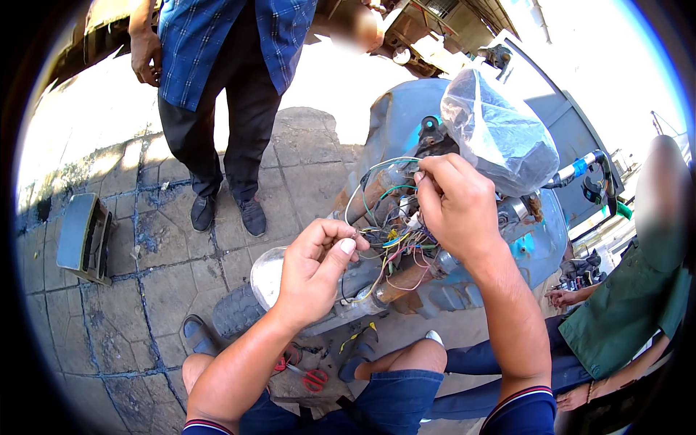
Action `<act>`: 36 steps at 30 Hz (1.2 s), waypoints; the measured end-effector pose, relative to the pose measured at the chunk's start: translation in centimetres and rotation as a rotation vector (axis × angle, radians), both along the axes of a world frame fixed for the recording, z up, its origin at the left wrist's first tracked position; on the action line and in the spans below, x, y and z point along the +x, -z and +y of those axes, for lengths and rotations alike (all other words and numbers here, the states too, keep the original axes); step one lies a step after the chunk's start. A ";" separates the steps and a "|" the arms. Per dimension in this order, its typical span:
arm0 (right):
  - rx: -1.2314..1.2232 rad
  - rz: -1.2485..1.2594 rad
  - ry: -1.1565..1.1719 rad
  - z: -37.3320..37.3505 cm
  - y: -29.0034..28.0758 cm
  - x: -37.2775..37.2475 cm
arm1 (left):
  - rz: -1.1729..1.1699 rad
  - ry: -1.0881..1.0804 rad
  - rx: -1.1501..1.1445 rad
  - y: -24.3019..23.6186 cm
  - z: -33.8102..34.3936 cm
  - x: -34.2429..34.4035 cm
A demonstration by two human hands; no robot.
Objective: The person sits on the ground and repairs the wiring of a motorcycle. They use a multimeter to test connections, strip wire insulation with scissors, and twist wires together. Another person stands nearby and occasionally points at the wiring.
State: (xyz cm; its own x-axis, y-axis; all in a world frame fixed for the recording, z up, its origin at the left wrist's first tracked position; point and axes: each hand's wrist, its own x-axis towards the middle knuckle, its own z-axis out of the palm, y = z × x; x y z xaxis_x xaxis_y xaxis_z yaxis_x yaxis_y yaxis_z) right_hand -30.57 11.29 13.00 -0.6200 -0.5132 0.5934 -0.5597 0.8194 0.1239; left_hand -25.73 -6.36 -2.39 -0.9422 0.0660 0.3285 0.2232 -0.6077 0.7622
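Note:
A tangle of thin coloured wires [397, 235] spills from the front of a stripped motorbike, between its rusty fork tubes [406, 284]. My left hand [308, 272] is on the near left side of the tangle, thumb and fingers pinched on a thin wire; its tip is too small to make out. My right hand [458, 203] is higher and to the right, its fingertips closed on a wire. A white wire [351, 205] and green ones arc between the two hands. The fingers of my right hand partly hide what they grip.
A clear plastic bag [493, 134] covers a part above the wires, beside the handlebar [576, 170]. A tyre [235, 310] sticks out left. Red-handled scissors [314, 380] lie low by my legs. One person stands ahead, another at right. A small stool [81, 235] stands far left.

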 end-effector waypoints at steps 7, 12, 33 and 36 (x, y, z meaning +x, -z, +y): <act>-0.497 0.084 0.026 3.5 0.6 6.5 | 0.453 -0.280 -0.494 -5.1 2.4 -0.2; -0.984 -0.173 -0.022 6.1 3.3 7.6 | 0.392 -0.133 -0.502 -7.0 4.6 0.1; -1.152 -0.298 -0.247 6.5 7.0 13.6 | 0.288 0.029 -0.568 -10.9 7.9 -1.7; -0.915 -0.613 -0.289 7.4 19.1 17.9 | 0.261 -0.026 -0.572 -10.8 8.8 -1.2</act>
State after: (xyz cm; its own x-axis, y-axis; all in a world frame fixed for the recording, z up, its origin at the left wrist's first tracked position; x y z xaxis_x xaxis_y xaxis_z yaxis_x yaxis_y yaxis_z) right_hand -12.71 18.70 -6.09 -0.8636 -0.2144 0.4563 -0.5025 0.2924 -0.8136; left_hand -26.93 2.43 8.40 -0.8392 0.2776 0.4676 0.4552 -0.1118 0.8834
